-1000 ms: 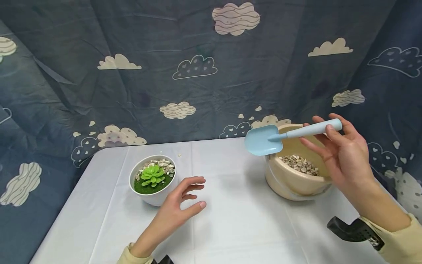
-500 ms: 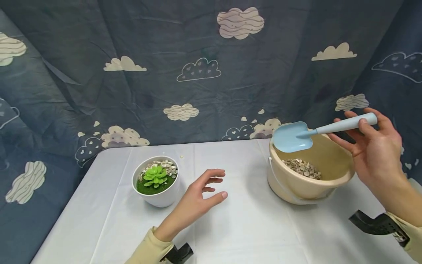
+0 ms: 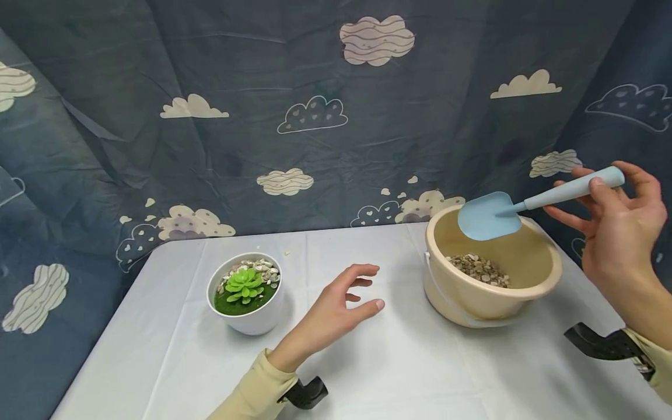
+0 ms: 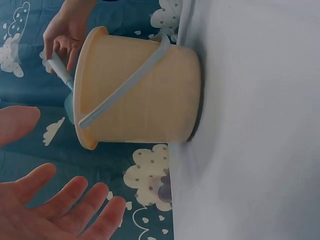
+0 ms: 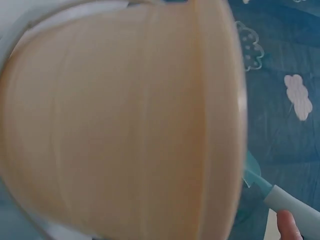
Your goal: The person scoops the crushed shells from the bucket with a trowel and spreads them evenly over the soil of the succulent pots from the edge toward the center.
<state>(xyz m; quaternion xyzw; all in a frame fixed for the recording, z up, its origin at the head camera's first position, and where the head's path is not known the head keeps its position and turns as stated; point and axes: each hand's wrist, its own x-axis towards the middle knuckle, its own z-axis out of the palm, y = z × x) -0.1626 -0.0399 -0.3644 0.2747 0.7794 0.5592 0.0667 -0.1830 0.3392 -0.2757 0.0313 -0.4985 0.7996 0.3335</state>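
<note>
- Scoop (image 3: 488,217) was by the top of the bucket (image 3: 464,298), pinched by the right hand (image 3: 625,228).
- Left hand (image 3: 335,309) hung over the table (image 3: 399,373), fingers loose and spread.
- Pot (image 3: 254,322) near that hand held a green plant (image 3: 244,284).
- Little stones (image 3: 480,270) lay inside the bucket.

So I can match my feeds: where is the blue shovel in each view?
Head: right of centre, blue shovel held by the right hand.
Left wrist: upper left, partly hidden behind the beige bucket.
Right wrist: lower right edge, partly hidden by the beige bucket.
Shared landmark: the beige bucket, in all three.
</note>
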